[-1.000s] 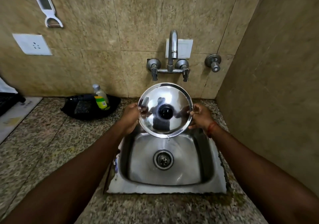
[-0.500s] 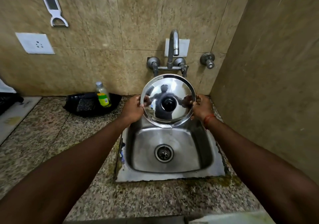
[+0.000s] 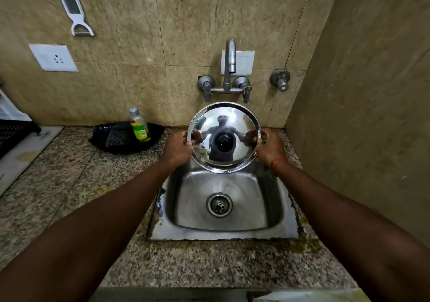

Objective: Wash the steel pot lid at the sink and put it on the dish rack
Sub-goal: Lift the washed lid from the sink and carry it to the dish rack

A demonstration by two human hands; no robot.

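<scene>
Nearest is the front edge of the speckled granite counter [image 3: 69,185], and both bare forearms reach out across it, one on each side of the steel sink [image 3: 223,234]. The sink's flat rim is set into the stone with a ragged seam all round. Its basin lies open below the arms, with only the drain [image 3: 219,204] at its middle.

Over the far end of the basin, the steel pot lid [image 3: 232,120] is held up clear of the metal, tilted so that its shiny domed face and black knob [image 3: 224,141] look back toward the person. The left hand [image 3: 178,148] grips the left edge of the lid, fingers curled behind the rim and thumb in front. The right hand [image 3: 270,147], with a red thread [image 3: 277,162] at the wrist, holds the opposite edge the same way.

The lid's top edge sits just under the tap handles, with the spout of the tap [image 3: 229,62] above it. The side wall [image 3: 360,92] stands close on the right, near that hand. To the left the counter runs wide, out to a black tray [image 3: 121,143] with a small bottle [image 3: 139,125] by the back wall. A dark slatted thing [image 3: 14,134] shows at the far left edge; what it is I cannot tell.
</scene>
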